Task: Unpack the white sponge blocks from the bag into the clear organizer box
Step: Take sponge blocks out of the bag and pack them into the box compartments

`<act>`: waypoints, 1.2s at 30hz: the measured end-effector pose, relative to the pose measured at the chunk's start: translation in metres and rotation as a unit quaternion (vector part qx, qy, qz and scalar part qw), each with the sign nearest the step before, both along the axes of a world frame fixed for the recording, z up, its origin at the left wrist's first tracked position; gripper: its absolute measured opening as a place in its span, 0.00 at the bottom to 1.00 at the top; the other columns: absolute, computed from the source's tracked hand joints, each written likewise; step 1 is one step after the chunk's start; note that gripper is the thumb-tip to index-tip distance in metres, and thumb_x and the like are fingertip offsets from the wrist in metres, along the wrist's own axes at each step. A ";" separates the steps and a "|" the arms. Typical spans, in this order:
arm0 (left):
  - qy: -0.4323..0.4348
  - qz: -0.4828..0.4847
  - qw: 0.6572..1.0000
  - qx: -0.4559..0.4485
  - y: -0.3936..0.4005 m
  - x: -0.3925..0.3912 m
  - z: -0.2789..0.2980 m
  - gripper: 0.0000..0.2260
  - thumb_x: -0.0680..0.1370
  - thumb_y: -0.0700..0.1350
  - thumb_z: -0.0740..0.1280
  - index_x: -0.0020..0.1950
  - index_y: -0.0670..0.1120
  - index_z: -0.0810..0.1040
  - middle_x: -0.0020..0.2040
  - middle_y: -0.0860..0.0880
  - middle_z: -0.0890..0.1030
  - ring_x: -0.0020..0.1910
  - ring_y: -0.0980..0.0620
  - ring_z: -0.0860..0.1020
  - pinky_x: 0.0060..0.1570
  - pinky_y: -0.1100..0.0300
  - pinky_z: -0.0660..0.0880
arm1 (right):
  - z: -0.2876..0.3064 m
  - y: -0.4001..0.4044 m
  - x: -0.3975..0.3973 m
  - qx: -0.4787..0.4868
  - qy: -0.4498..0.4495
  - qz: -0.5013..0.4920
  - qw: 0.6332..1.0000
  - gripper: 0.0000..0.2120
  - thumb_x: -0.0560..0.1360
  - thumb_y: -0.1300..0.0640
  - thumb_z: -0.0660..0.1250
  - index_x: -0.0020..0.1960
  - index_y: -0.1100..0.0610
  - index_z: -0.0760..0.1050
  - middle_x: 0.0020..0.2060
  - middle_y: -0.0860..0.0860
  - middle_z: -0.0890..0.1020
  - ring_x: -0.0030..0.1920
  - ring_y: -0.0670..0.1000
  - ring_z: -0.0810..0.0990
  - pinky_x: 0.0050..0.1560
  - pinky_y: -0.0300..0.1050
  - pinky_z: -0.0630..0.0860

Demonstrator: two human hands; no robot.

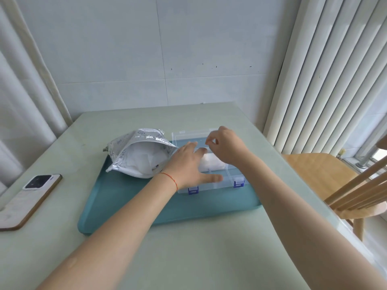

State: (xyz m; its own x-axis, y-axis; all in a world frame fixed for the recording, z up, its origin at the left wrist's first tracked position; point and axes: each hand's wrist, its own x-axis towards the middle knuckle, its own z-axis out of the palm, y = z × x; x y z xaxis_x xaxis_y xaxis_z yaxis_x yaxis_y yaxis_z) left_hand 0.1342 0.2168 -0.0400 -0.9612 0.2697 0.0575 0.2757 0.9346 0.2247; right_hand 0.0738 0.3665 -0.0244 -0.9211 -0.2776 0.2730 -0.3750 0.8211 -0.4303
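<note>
A silver bag [144, 141] lies open on the left of a teal tray [134, 208], with white sponge blocks [142, 162] showing in its mouth. To its right on the tray stands the clear organizer box [227, 181] with blue latches, its lid [184, 136] open toward the back. A white sponge block [211, 162] lies inside the box. My left hand [188, 164] rests flat on the box's left part, fingers straight and spread. My right hand [225, 146] hovers over the back of the box, thumb and fingertips curled close together; I cannot tell whether they pinch anything.
A phone [31, 197] lies camera side up near the pale green table's [188, 258] left edge. A wooden chair [335, 181] stands close at the right. A wall lies behind, curtains at the left and vertical blinds at the right.
</note>
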 end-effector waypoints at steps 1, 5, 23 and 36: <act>0.040 0.007 0.999 0.032 -0.007 0.005 -0.002 0.34 0.71 0.69 0.67 0.71 0.51 0.71 0.74 0.44 0.66 0.75 0.46 0.61 0.72 0.54 0.58 | 0.003 -0.007 0.006 -0.033 0.017 -0.004 0.999 0.10 0.77 0.58 0.61 0.50 0.55 0.81 0.43 0.49 0.73 0.42 0.51 0.72 0.42 0.44 0.70; 0.276 0.056 0.950 0.138 -0.042 0.025 -0.004 0.12 0.74 0.51 0.63 0.38 0.45 0.81 0.36 0.47 0.76 0.40 0.43 0.77 0.36 0.59 0.67 | 0.017 -0.045 0.032 -0.053 0.009 0.040 0.998 0.09 0.75 0.61 0.61 0.47 0.55 0.80 0.30 0.43 0.73 0.31 0.45 0.71 0.31 0.36 0.67; 0.285 0.212 0.915 0.190 -0.137 0.066 -0.010 0.19 0.67 0.40 0.58 0.51 0.42 0.83 0.51 0.44 0.81 0.53 0.39 0.76 0.52 0.49 0.70 | -0.015 -0.179 0.055 -0.010 -0.135 -0.010 0.991 0.12 0.75 0.55 0.65 0.56 0.60 0.74 0.46 0.54 0.79 0.48 0.56 0.80 0.46 0.48 0.78; 0.059 0.263 0.911 0.313 -0.121 0.066 -0.001 0.13 0.79 0.50 0.54 0.47 0.44 0.73 0.45 0.45 0.81 0.45 0.40 0.78 0.46 0.52 0.74 | 0.038 -0.108 0.071 -0.054 -0.205 0.063 0.975 0.06 0.76 0.60 0.68 0.41 0.61 0.75 0.26 0.51 0.74 0.19 0.43 0.69 0.24 0.35 0.64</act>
